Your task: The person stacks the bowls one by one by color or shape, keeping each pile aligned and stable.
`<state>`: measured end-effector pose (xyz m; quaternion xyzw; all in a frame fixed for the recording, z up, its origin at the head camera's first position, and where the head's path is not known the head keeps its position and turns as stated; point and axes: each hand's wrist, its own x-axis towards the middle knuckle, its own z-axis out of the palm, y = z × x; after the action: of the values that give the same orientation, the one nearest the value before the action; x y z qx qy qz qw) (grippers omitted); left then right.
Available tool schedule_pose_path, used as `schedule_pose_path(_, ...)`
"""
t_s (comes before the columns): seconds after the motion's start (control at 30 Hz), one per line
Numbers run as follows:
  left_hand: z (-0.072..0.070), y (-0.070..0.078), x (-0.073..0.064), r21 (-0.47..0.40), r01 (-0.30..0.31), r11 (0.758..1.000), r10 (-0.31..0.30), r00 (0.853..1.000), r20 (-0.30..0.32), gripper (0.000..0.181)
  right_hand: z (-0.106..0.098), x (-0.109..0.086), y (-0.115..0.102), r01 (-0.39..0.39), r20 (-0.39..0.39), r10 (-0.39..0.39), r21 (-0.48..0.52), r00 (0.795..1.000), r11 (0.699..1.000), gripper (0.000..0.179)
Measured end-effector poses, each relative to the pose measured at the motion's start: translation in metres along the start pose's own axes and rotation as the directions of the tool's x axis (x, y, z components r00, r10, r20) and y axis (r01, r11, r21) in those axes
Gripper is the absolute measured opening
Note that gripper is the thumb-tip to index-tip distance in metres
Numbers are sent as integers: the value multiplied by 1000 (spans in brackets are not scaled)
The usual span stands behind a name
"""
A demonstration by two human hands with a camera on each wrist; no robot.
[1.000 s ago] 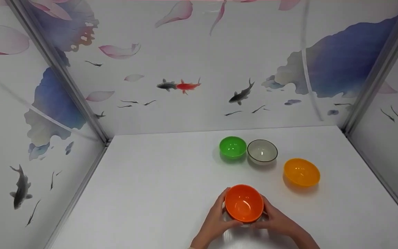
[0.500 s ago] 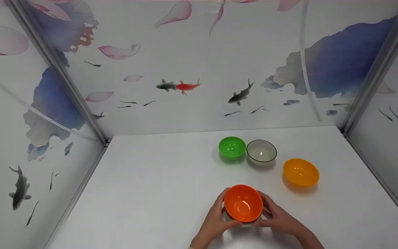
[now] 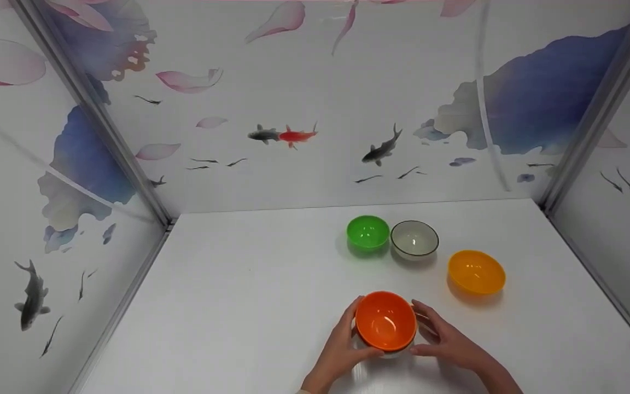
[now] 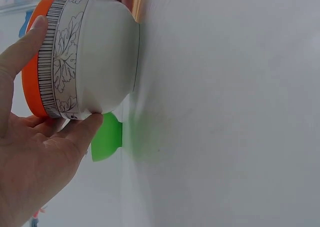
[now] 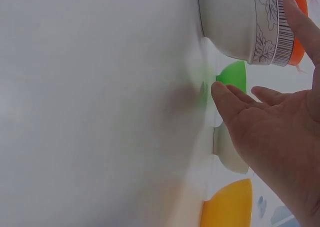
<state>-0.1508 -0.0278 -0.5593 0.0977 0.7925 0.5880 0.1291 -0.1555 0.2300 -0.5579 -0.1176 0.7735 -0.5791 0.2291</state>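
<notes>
An orange bowl [image 3: 386, 321] sits nested inside a white bowl [image 4: 107, 52] with a leaf-patterned, striped rim band, near the table's front edge. My left hand [image 3: 341, 347] grips the stack from the left, its thumb near the rim and its fingers against the white bowl's side. My right hand [image 3: 451, 342] is beside the stack's right side, its fingers spread and relaxed. In the right wrist view those fingers stand apart from the white bowl, while the thumb overlaps its rim; whether the thumb touches cannot be told.
Toward the back of the white table [image 3: 249, 284] stand a green bowl [image 3: 368, 234] and a dark-rimmed white-grey bowl [image 3: 414, 241], side by side. A yellow-orange bowl [image 3: 476, 272] stands to their right, nearer me. Printed panels [image 3: 315, 180] wall in the table's back and sides.
My right hand has let go of the stack and drawn slightly to the right, its fingers loosening. The left hand and the nested bowls have stayed in place.
</notes>
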Motion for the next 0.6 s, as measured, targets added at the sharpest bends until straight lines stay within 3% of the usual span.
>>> schedule_pose_path(0.6, -1, 0, 0, 13, -19, 1000, 18, 1000, 8, 104, -14, -8, 0, 47, -2, -47, -35, 999, 998, 92)
